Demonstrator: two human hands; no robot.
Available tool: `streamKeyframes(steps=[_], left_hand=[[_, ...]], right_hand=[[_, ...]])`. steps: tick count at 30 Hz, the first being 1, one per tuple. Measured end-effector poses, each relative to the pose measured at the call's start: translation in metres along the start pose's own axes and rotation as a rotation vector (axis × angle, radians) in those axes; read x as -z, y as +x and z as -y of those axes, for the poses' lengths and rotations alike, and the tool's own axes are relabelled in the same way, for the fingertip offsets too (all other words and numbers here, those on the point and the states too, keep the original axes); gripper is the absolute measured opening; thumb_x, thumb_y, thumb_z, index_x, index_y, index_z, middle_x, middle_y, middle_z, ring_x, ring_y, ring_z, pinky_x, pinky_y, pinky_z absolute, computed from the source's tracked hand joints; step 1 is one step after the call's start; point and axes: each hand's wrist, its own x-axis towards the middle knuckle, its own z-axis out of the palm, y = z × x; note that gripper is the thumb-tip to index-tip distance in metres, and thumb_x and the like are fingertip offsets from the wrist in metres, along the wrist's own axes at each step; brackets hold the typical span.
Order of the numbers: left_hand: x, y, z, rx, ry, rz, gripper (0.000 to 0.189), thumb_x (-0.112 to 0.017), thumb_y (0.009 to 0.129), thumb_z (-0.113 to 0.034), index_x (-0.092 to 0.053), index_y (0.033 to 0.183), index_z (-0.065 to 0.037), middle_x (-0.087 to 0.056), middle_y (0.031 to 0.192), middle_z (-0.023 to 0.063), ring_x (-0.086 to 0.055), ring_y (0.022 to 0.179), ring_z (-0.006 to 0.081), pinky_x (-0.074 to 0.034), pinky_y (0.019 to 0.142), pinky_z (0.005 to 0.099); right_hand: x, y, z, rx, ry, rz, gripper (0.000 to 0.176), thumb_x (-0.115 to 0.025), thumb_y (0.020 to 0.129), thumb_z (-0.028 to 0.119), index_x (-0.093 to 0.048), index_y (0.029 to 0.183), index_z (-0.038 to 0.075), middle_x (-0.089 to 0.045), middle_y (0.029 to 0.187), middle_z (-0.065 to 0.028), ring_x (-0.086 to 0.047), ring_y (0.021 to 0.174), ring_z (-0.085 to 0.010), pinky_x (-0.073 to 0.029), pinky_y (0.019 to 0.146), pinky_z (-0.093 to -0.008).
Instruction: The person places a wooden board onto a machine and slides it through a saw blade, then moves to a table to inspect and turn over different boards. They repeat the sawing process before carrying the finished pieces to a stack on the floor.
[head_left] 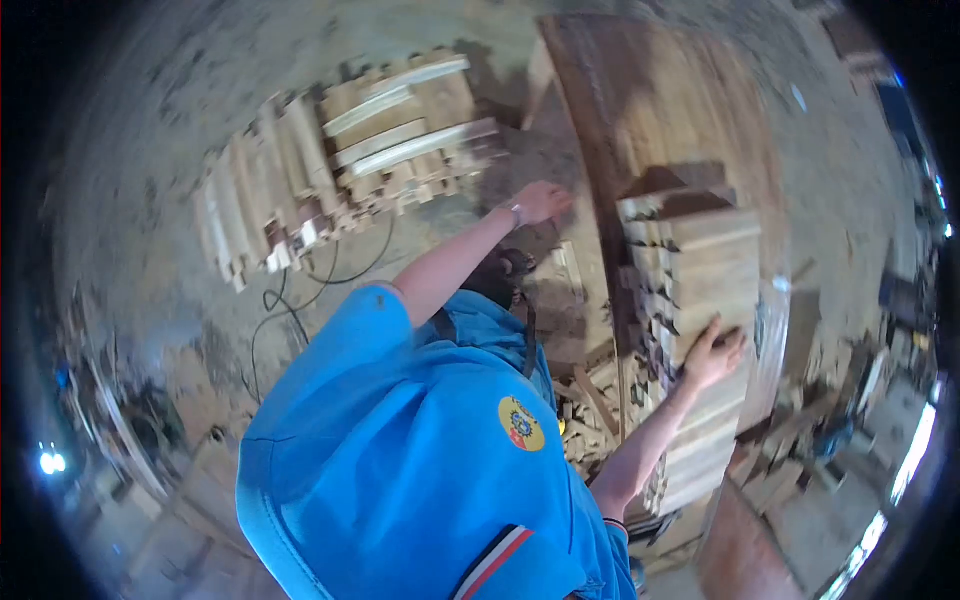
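Head view, read from left to right. At far left I see a loose pile of pale wooden slats (340, 160) lying on the dusty concrete floor (150, 150), with a thin black cable (300, 290) looping just below it. A blue polo shirt (400, 450) with a round yellow badge fills the lower centre. From it the left hand (540, 200), a band at its wrist, reaches to the left long edge of a wide brown wooden bench (660, 90). Its fingers lie stretched out and loosely apart, gripping nothing, and I cannot tell whether they touch that edge. Below this hand, scrap wood offcuts (590, 400) lie on the floor just beside the bench. Further right, a tall stack of pale squared timber blocks (705, 255) stands on the near half of the bench, along its left edge. The right hand (712, 355) is spread wide, palm flat against the stack's upper face near its middle, fingers splayed and closed around nothing.
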Motion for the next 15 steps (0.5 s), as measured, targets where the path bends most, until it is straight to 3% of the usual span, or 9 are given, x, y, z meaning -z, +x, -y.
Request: streamKeyframes(steps=[2, 3, 4, 5, 9, 11, 13, 14, 15], left_hand=[[0.017, -0.069, 0.075, 0.296, 0.184, -0.155, 0.051, -0.060, 0.094, -0.050, -0.072, 0.115, -0.005, -0.072, 0.107, 0.0215, -0.069, 0.097, 0.0369, -0.053, 0.085, 0.0450], [0.051, -0.111, 0.076, 0.421, 0.264, -0.047, 0.050, -0.063, 0.091, -0.050, -0.073, 0.112, -0.006, -0.071, 0.107, 0.0228, -0.069, 0.098, 0.0380, -0.053, 0.086, 0.0452], [0.054, -0.134, 0.150, 0.485, 0.314, -0.068, 0.043, -0.064, 0.090, -0.045, -0.074, 0.104, -0.005, -0.071, 0.108, 0.0230, -0.069, 0.097, 0.0380, -0.053, 0.087, 0.0469], [0.066, -0.165, 0.193, 0.567, 0.374, -0.175, 0.049, -0.063, 0.087, -0.048, -0.076, 0.102, -0.004, -0.069, 0.113, 0.0233, -0.065, 0.107, 0.0405, -0.051, 0.094, 0.0513], [0.143, -0.241, 0.257, 0.918, 0.207, -0.374, 0.070, -0.063, 0.086, -0.051, -0.061, 0.132, 0.002, -0.059, 0.136, 0.0273, -0.055, 0.129, 0.0397, -0.044, 0.109, 0.0462], [0.175, -0.249, 0.287, 1.092, -0.001, -0.463, 0.084, -0.070, 0.081, -0.052, -0.051, 0.139, 0.005, -0.053, 0.144, 0.0271, -0.049, 0.136, 0.0401, -0.040, 0.114, 0.0459], [0.202, -0.245, 0.305, 1.205, -0.067, -0.616, 0.096, -0.076, 0.076, -0.054, -0.045, 0.144, 0.006, -0.050, 0.146, 0.0264, -0.048, 0.137, 0.0381, -0.039, 0.115, 0.0443], [0.205, -0.238, 0.328, 1.236, -0.046, -0.745, 0.100, -0.078, 0.073, -0.056, -0.044, 0.144, 0.006, -0.050, 0.146, 0.0257, -0.050, 0.136, 0.0366, -0.039, 0.115, 0.0430], [0.210, -0.231, 0.350, 1.270, -0.022, -0.870, 0.104, -0.080, 0.071, -0.058, -0.044, 0.144, 0.005, -0.051, 0.145, 0.0250, -0.051, 0.135, 0.0350, -0.040, 0.115, 0.0417]], right_hand=[[-0.004, 0.001, -0.006, 0.019, -0.027, -0.028, 0.079, -0.059, 0.092, 0.065, -0.057, 0.138, 0.001, -0.049, 0.147, -0.0254, -0.044, 0.138, -0.0416, -0.034, 0.115, -0.0539], [-0.007, 0.002, -0.011, 0.029, -0.037, -0.044, 0.078, -0.059, 0.092, 0.066, -0.059, 0.136, 0.001, -0.049, 0.147, -0.0248, -0.045, 0.137, -0.0418, -0.035, 0.114, -0.0536], [-0.005, 0.001, -0.008, 0.055, -0.047, -0.062, 0.079, -0.058, 0.092, 0.066, -0.059, 0.135, 0.000, -0.051, 0.145, -0.0245, -0.045, 0.137, -0.0413, -0.036, 0.114, -0.0533], [-0.002, -0.001, -0.005, 0.051, -0.021, -0.048, 0.079, -0.058, 0.093, 0.066, -0.059, 0.135, -0.001, -0.052, 0.145, -0.0245, -0.046, 0.136, -0.0411, -0.036, 0.114, -0.0529], [0.002, 0.002, 0.002, -0.017, -0.012, 0.013, 0.080, -0.056, 0.094, 0.066, -0.057, 0.136, -0.003, -0.053, 0.143, -0.0247, -0.047, 0.135, -0.0411, -0.037, 0.113, -0.0517], [0.004, 0.005, 0.003, -0.034, -0.032, 0.082, 0.080, -0.054, 0.095, 0.065, -0.056, 0.134, -0.005, -0.055, 0.139, -0.0261, -0.048, 0.132, -0.0423, -0.038, 0.111, -0.0520], [0.016, 0.007, 0.022, -0.123, -0.046, 0.193, 0.077, -0.053, 0.096, 0.064, -0.058, 0.131, -0.006, -0.058, 0.131, -0.0276, -0.059, 0.118, -0.0399, -0.049, 0.098, -0.0532], [0.016, -0.002, 0.032, -0.131, -0.106, 0.075, 0.077, -0.054, 0.096, 0.063, -0.059, 0.128, -0.007, -0.062, 0.122, -0.0275, -0.063, 0.110, -0.0391, -0.052, 0.091, -0.0537], [0.002, -0.001, 0.030, -0.073, -0.044, -0.006, 0.076, -0.057, 0.095, 0.062, -0.059, 0.127, -0.007, -0.064, 0.118, -0.0268, -0.063, 0.109, -0.0395, -0.051, 0.092, -0.0536]])
